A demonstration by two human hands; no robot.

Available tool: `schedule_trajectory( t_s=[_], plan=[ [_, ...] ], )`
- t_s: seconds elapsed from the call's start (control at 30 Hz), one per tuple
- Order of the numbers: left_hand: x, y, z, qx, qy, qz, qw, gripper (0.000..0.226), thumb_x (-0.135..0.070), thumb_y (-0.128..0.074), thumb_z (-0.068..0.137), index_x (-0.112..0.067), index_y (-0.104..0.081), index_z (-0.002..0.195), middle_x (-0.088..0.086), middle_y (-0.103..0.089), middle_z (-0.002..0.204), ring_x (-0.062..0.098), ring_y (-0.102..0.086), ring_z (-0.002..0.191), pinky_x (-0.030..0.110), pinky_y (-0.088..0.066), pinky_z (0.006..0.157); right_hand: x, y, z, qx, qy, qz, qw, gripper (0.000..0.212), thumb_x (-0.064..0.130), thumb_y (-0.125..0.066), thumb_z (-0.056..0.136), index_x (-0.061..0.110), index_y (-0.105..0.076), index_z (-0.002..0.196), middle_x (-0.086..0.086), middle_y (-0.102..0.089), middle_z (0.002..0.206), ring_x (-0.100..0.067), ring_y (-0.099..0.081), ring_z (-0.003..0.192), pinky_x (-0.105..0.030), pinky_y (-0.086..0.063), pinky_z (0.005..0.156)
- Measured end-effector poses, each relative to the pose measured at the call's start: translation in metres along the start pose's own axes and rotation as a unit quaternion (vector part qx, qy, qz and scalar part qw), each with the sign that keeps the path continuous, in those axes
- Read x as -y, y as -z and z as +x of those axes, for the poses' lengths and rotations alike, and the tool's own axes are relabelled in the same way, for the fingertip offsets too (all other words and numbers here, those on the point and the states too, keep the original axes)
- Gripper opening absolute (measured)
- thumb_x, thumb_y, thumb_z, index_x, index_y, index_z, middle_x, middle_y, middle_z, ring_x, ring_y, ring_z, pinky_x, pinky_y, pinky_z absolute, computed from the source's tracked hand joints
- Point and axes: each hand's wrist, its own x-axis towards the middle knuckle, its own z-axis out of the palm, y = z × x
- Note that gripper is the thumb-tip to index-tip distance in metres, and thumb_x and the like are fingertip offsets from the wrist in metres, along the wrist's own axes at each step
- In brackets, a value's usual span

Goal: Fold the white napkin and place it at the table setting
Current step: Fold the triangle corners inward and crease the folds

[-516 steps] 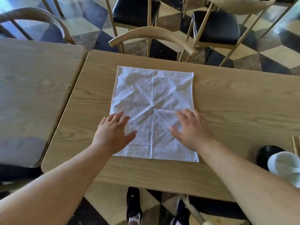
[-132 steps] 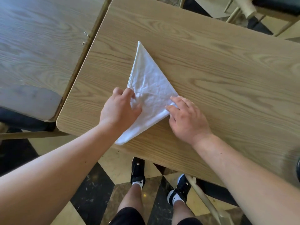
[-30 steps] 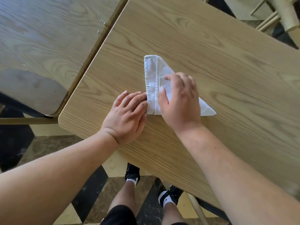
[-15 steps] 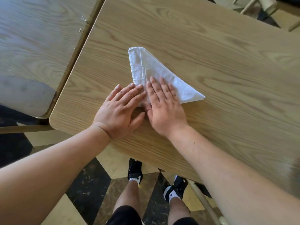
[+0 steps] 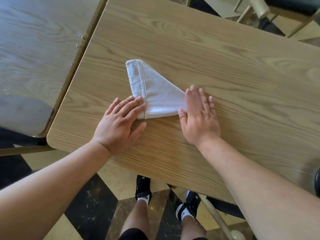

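Observation:
The white napkin lies folded into a narrow triangle-like shape on the wooden table, with a folded hemmed band along its left side. My left hand rests flat, its fingertips pressing the napkin's lower left corner. My right hand lies flat over the napkin's right tip, which it hides. Both hands have their fingers stretched out and grip nothing.
A second wooden table butts against the left edge. Wooden chairs stand at the far right. A dark object shows at the right border. The near table edge runs just in front of my legs and black shoes.
My right hand has slid from beside my left hand rightward along the napkin to its right tip. My left hand stays on the lower left corner. The napkin lies flatter.

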Motion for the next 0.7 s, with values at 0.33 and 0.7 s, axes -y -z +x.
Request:
schedule_trajectory(
  t_s=[0.33, 0.7],
  plan=[
    [-0.073, -0.008, 0.086, -0.029, -0.06, -0.015, 0.998, 0.048, -0.038, -0.05, 0.105, -0.016, -0.06, 0.147, 0.006, -0.04, 0.169, 0.027, -0.032, 0.159, 0.054, -0.024, 0.129, -0.001, -0.001, 0.003, 0.0, 0.0, 0.022, 1.0, 0.072, 0.048, -0.018, 0.105, 0.013, -0.01, 0.167, -0.004, -0.004, 0.176, -0.023, 0.002, 0.163, -0.049, 0.002, 0.131],
    [-0.061, -0.035, 0.134, 0.084, -0.11, 0.046, 0.989, 0.069, -0.066, -0.022, 0.104, -0.035, -0.032, 0.165, -0.004, -0.026, 0.175, 0.017, -0.017, 0.164, 0.054, -0.008, 0.132, -0.001, -0.004, 0.004, -0.006, 0.005, -0.019, 1.0, 0.072, 0.051, -0.019, 0.106, 0.016, -0.008, 0.168, -0.007, -0.007, 0.176, -0.026, -0.003, 0.163, -0.053, -0.006, 0.131]
  ],
)
